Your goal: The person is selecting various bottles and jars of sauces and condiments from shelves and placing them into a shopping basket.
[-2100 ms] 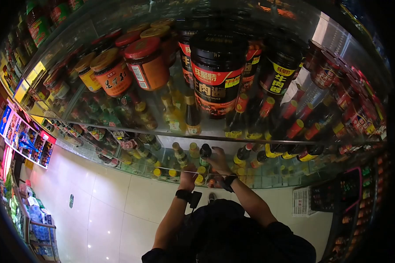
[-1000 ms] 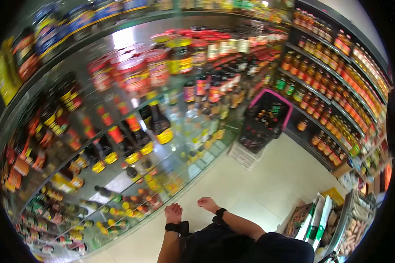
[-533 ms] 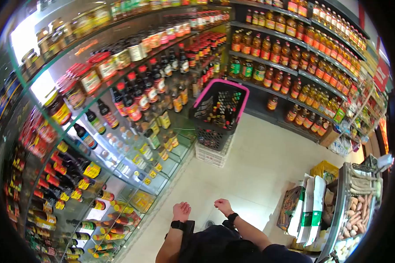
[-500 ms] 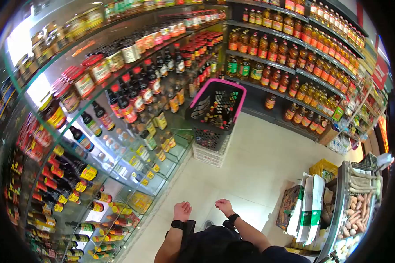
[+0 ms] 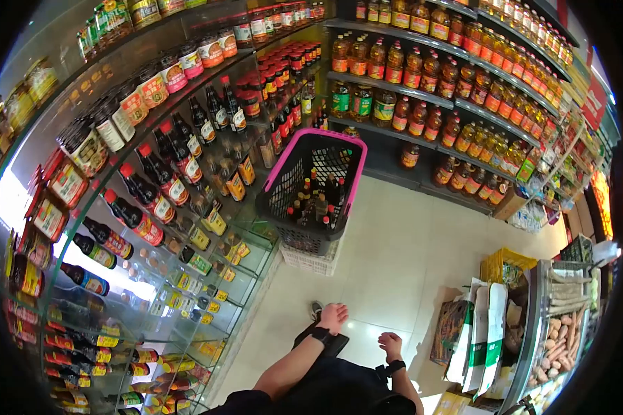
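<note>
Two hands empty | left hand [image 5: 333,317] loosely curled | right hand [image 5: 391,344] half-open grip | nearest: basket [image 5: 282,201]

A shopping basket [image 5: 310,190] filled with bottles is set on a crate [image 5: 310,259], right of glass shelves [image 5: 208,207], before oil shelving [image 5: 457,90]

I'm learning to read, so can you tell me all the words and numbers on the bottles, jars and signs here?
None can be read.
Sauce bottles on the glass shelves: labels too small and blurred.
Jars higher up: blurred.
Oil bottles on the far shelves: too small.
Red sign at right: blurred.
Bottles in the pink-rimmed basket: too small.
</note>
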Action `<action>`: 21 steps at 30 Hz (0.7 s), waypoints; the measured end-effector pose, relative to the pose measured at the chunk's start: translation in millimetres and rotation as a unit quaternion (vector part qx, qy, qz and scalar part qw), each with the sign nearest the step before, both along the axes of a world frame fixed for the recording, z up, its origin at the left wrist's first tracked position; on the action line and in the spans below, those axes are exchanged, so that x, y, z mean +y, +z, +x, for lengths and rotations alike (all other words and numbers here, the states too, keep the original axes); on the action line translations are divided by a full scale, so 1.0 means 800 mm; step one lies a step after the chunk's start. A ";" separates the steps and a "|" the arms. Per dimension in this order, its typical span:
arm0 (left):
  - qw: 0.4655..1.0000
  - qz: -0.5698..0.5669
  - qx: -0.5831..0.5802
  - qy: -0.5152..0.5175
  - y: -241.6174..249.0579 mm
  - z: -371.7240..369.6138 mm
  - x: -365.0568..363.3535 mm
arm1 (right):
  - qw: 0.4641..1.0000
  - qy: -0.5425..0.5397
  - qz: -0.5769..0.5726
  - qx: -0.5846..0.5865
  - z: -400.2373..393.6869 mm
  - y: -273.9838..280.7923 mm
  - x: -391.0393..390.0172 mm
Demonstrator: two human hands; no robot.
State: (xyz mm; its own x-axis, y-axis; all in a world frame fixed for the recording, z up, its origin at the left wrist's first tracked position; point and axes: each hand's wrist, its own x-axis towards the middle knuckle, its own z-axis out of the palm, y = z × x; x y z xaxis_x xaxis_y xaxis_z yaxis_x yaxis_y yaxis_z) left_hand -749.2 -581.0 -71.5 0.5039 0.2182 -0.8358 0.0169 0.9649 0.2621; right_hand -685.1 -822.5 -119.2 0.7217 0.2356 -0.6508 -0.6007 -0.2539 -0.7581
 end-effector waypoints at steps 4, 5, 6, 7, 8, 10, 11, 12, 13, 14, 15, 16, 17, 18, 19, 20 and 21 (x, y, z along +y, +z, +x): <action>0.999 0.023 -0.032 -0.018 0.054 0.107 0.063 | 1.000 -0.024 -0.008 -0.006 0.081 0.029 0.056; 0.999 0.034 -0.029 -0.010 0.064 0.139 0.095 | 0.999 -0.020 -0.010 -0.025 0.119 0.047 0.092; 0.999 0.028 -0.031 0.004 0.075 0.165 0.117 | 0.999 -0.015 -0.012 -0.045 0.149 0.066 0.115; 0.998 0.044 -0.049 -0.006 0.078 0.176 0.121 | 0.999 -0.007 -0.012 -0.045 0.151 0.071 0.116; 0.996 0.054 -0.064 -0.006 0.079 0.183 0.127 | 0.997 -0.005 -0.007 -0.077 0.175 0.078 0.128; 0.997 0.046 -0.063 0.023 0.078 0.203 0.171 | 0.997 0.003 0.004 -0.076 0.207 0.088 0.174; 0.996 0.046 -0.065 0.041 0.075 0.209 0.188 | 0.995 0.027 0.008 -0.099 0.222 0.095 0.201; 0.996 0.041 -0.062 0.049 0.073 0.210 0.199 | 0.991 0.051 0.011 -0.121 0.234 0.104 0.224; 0.997 0.031 -0.048 0.060 0.074 0.207 0.209 | 0.991 0.060 0.007 -0.118 0.241 0.109 0.239; 0.997 0.021 -0.035 0.071 0.074 0.205 0.219 | 0.988 0.087 -0.005 -0.129 0.249 0.115 0.255; 0.996 0.022 -0.033 0.085 0.073 0.202 0.231 | 0.983 0.114 -0.017 -0.140 0.257 0.119 0.272; 0.995 0.018 -0.032 0.094 0.071 0.202 0.253 | 0.978 0.140 -0.029 -0.151 0.269 0.120 0.295; 0.992 0.010 -0.033 0.121 0.067 0.204 0.271 | 0.957 0.197 -0.029 -0.210 0.294 0.104 0.327; 0.988 0.003 -0.034 0.148 0.066 0.205 0.281 | 0.954 0.214 -0.035 -0.206 0.316 0.092 0.348; 0.984 -0.007 -0.038 0.172 0.077 0.203 0.284 | 0.933 0.231 -0.015 -0.277 0.325 0.082 0.363; 0.982 -0.013 -0.035 0.183 0.083 0.204 0.290 | 0.903 0.259 0.004 -0.343 0.338 0.086 0.380; 0.980 -0.004 -0.027 0.197 0.087 0.205 0.304 | 0.901 0.270 0.003 -0.340 0.352 0.088 0.404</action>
State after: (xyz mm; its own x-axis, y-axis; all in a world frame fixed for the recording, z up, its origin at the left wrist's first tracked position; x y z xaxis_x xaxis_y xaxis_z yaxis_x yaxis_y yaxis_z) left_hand -585.0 -337.5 -1.9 0.4262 0.3989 -0.8119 -0.3707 0.8957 0.2454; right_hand -403.2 -499.5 -49.0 0.7316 0.6744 -0.0993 0.2133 -0.3649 -0.9063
